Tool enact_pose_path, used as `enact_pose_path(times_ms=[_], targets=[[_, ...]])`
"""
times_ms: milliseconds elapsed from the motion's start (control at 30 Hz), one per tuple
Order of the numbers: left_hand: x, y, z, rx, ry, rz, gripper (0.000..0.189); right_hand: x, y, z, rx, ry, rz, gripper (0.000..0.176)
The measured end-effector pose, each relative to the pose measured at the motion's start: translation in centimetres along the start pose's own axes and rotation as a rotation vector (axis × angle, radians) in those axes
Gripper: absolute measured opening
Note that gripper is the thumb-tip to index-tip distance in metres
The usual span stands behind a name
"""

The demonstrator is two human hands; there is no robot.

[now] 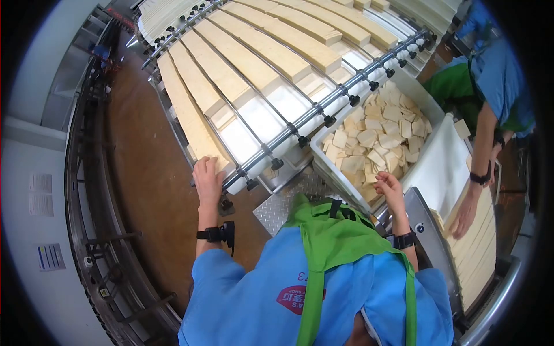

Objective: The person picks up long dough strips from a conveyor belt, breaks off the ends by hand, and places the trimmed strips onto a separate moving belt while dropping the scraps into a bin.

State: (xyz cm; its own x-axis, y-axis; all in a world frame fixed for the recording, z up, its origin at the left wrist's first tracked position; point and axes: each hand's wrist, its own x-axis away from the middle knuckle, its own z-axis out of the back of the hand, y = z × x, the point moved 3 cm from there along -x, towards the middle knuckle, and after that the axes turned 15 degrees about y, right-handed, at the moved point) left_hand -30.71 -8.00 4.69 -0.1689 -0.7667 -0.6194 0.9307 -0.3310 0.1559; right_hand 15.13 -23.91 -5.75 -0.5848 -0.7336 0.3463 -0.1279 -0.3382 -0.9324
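At the front left end of the conveyor, my left hand (209, 179) grips the near end of a long bread loaf (187, 118), fingers wrapped over its end. More long loaves (231, 57) lie side by side on the conveyor, separated by thin metal guide rods (268, 95). Over the near edge of a white bin (340, 183), my right hand (390, 191) is closed, with a thin bread slice (370, 173) at its fingertips. Many similar loose slices (389, 124) fill the bin.
A metal bar with black knobs (303, 140) crosses the conveyor's front. To the right, a co-worker's arm (474, 196) reaches over a stack of pale strips (476, 248) beside a metal panel (421, 219). A dark rail frame (86, 230) runs along the left wall.
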Motion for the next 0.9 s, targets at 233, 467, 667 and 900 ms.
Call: enact_pose_path(times_ms=[233,467,667,900], targets=[[-1.8,1.0,-0.7,0.067,-0.053,-0.231,0.035,0.6,1.0,1.0,-0.002,0.059,-0.019,0.032],[-4.7,4.2,-1.4,-0.037,-0.287,-0.132,0.045,2.9,-1.2,3.9,-0.128,0.153,0.016,0.031],[-8.8,13.4,-5.7,0.208,-0.323,-0.218,0.041,5.6,-1.1,10.6,-0.287,0.466,0.049,0.026],[-7.1,33.8,-8.9,0.770,-0.407,-0.690,0.028,10.3,3.9,23.7,-0.120,1.313,0.190,0.033]])
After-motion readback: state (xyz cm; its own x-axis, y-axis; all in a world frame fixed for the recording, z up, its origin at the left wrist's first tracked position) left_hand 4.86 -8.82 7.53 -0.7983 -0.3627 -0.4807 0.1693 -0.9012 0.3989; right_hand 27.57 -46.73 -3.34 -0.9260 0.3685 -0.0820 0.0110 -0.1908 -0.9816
